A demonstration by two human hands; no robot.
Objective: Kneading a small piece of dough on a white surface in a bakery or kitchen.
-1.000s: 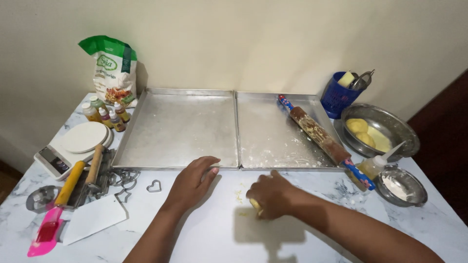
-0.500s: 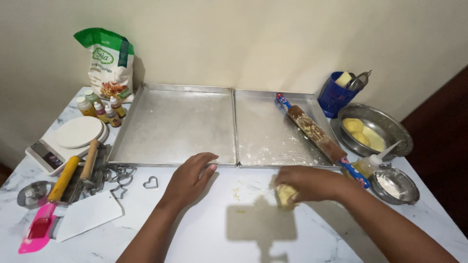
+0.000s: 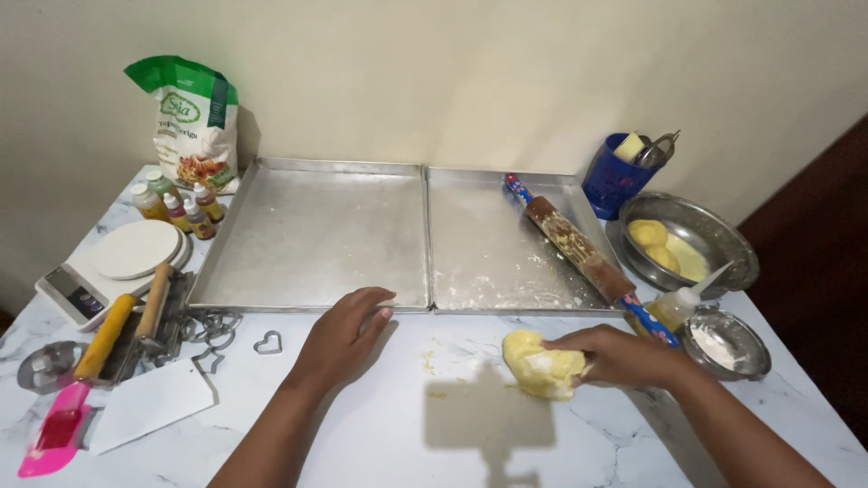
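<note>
Fingers of the right hand clutch the yellow dough; left hand lies flat, holding nothing. Sticky dough may smear the bench.

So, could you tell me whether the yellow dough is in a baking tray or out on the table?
Out. The dough lies on the marble table under the right hand, just in front of the right tray.

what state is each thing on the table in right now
yellow dough lump: on the marble table, right hand gripping it
left hand: flat on the table, holding nothing
rolling pin: lying in the right baking tray, dough-smeared
left baking tray: holds nothing
metal bowl: holds yellow dough pieces
flour bag: upright, open
heart cutter: lying flat
</note>
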